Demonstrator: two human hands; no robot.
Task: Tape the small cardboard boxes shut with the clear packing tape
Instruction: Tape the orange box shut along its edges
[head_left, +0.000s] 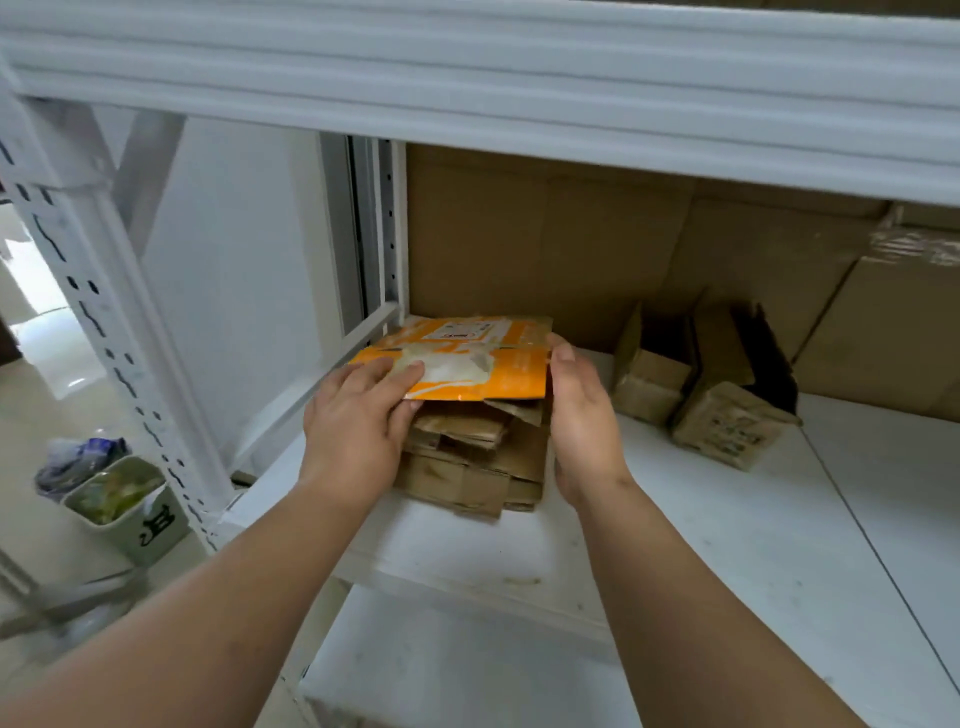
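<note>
A flattened orange cardboard box (488, 364) lies on top of a stack of flattened brown cardboard boxes (478, 457) on a white shelf (701, 545). My left hand (358, 421) holds the orange box at its near left corner, fingers on top and thumb underneath. My right hand (582, 421) presses against the right edge of the orange box and the stack, fingers straight. No tape roll is in view.
Two small brown boxes (649, 379) (732, 410) with open flaps stand on the shelf to the right. Large cardboard cartons (571, 244) fill the back. The upper shelf beam (467, 88) hangs overhead. A white upright post (104, 312) and a bin (130, 509) are at the left.
</note>
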